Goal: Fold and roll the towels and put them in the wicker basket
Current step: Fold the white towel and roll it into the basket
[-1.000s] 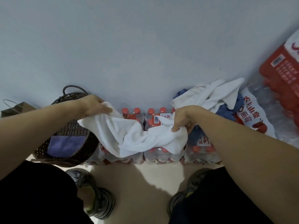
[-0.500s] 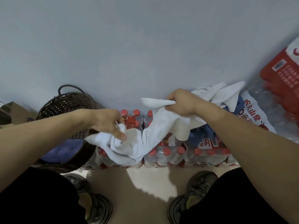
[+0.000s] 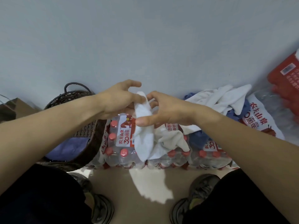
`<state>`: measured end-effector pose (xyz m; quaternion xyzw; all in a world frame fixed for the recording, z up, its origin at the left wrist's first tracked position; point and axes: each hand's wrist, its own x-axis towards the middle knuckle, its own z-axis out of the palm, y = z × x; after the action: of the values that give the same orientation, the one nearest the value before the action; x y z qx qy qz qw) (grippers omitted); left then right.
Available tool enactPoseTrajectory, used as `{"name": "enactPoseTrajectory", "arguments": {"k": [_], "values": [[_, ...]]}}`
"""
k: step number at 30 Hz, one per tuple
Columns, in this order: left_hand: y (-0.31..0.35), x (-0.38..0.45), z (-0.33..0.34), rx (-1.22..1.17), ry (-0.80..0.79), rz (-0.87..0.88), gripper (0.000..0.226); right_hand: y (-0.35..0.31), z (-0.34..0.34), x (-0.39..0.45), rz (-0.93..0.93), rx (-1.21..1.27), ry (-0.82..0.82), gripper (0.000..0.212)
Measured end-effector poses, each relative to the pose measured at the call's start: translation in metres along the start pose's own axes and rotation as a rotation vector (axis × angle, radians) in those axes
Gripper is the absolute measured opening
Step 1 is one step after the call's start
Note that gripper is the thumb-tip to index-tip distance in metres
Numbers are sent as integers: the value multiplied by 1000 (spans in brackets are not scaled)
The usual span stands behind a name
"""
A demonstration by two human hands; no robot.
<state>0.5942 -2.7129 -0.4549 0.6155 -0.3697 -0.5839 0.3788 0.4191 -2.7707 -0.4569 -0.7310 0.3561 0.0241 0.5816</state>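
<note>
A white towel (image 3: 144,138) hangs doubled between my two hands, above packs of bottled water. My left hand (image 3: 116,99) pinches its top edge, with the index finger stretched out. My right hand (image 3: 163,109) grips the same fold from the right, thumb pressed across the cloth. The dark wicker basket (image 3: 87,131) stands at the left against the wall, with a blue-purple towel (image 3: 68,147) lying inside it. A pile of white towels (image 3: 216,97) and blue towels (image 3: 237,110) rests on the packs at the right.
Shrink-wrapped packs of red-capped water bottles (image 3: 123,152) line the wall below my hands. A red package (image 3: 284,81) leans at the far right. A brown paper bag (image 3: 9,107) sits left of the basket. My shoes (image 3: 100,207) stand on the beige floor.
My hands, apart with the towel stretched between them, have come together at the centre. The towel now hangs folded in half, higher than before.
</note>
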Motion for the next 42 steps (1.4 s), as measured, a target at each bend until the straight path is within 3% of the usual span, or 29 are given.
{"name": "enactPoseTrajectory", "arguments": {"k": [3,5,7,9,11,13,15,17,20,24,28,31,34,36,38,40,42], "values": [[6,-7,-3,-73,-186,41,56,-3,12,-1,-70,-100,263,76],[6,-10,-9,233,-207,148,49,-3,9,0,-94,-65,373,49],[6,-12,-14,602,-144,259,31,-4,3,-1,-100,-96,361,26],[3,-9,-18,768,-95,317,14,-3,-5,-2,-108,-48,256,25],[-1,-5,-18,727,-108,308,22,-1,-15,-6,-91,36,187,15],[-5,0,-15,468,-160,182,24,9,-31,-6,-69,57,231,6],[-12,7,-10,247,-180,39,30,26,-42,0,-75,-7,358,19],[-23,16,-3,271,-168,13,32,48,-45,12,-65,-80,422,24],[-42,26,5,447,-123,14,29,90,-42,35,120,-245,334,22],[-64,34,1,741,-225,-204,41,134,-26,58,385,-539,184,29],[-80,42,-6,919,-222,-242,23,138,11,69,377,-674,39,59],[-85,45,-8,866,-210,-220,12,135,36,65,315,-609,-55,41],[-88,44,-9,686,-239,-319,26,132,63,59,281,-541,-262,14],[-90,43,-9,582,-275,-400,26,125,69,56,338,-410,-413,29],[-94,43,-12,564,-309,-431,23,118,63,57,416,-304,-509,29],[-95,46,-22,685,-321,-404,24,115,46,61,406,-381,-490,20],[-96,49,-39,881,-321,-369,13,116,29,64,366,-512,-342,18]]}}
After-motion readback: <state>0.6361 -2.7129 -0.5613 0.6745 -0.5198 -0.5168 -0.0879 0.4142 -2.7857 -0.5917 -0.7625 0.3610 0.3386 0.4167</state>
